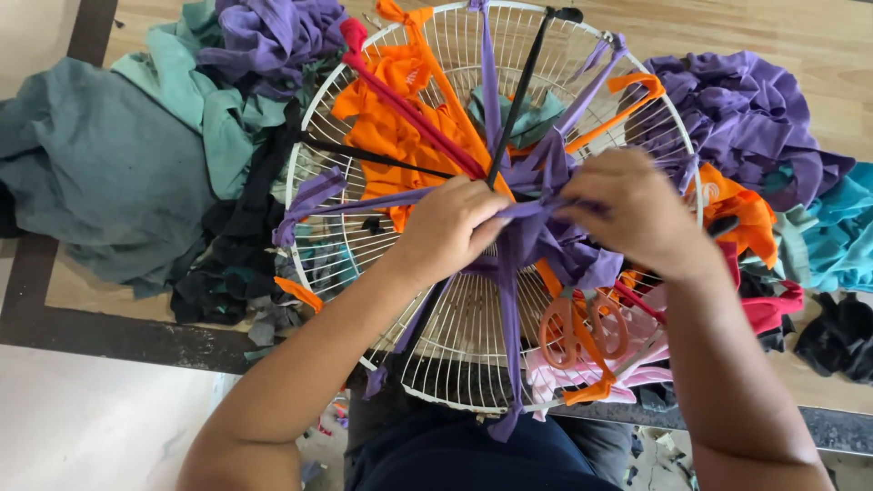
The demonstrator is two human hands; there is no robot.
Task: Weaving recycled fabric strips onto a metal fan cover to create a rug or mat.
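Purple fabric strips (536, 238) are gathered at the hub of a white wire fan guard (455, 336), which is laid flat at the near edge of a wooden table (846, 45), partly over the person's lap. The left hand (447, 227) is closed over the strips at the centre, fingers curled down against the knot. The right hand (637, 214) is pinched shut on the same purple bundle from the other side, the two hands nearly touching. Orange-handled scissors (582, 327) are seen lying on the guard just below the right wrist, beside pink cloth (582, 377). Orange strips (400, 118), a red strip (409, 114) and black strips (523, 86) are stretched as spokes from hub to rim. Further off, teal-grey cloth (100, 164) is heaped at the left, a purple pile (746, 114) at the right.
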